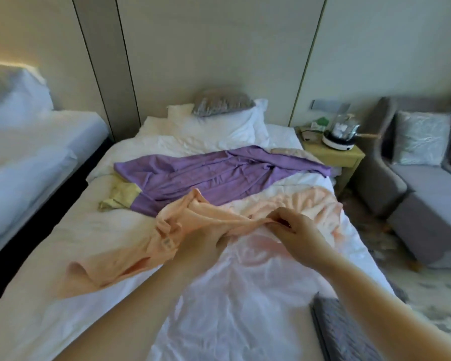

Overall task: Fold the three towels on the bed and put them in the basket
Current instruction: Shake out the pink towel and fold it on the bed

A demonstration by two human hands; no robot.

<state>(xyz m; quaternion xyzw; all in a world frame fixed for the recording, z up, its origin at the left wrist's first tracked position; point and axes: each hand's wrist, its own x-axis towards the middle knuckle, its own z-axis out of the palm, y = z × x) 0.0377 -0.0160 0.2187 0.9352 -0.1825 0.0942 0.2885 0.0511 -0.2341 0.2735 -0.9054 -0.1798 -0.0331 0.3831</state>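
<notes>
While the peach towel (pixel 206 218) lies bunched and partly lifted over the middle of the bed (pixel 232 295), the left hand (pixel 202 239) grips its gathered cloth and the right hand (pixel 294 227) pinches its upper edge between thumb and fingers. Behind it the purple towel (pixel 219 173) lies spread across the bed, overlapping the yellow towel (pixel 120 196) at its left end.
</notes>
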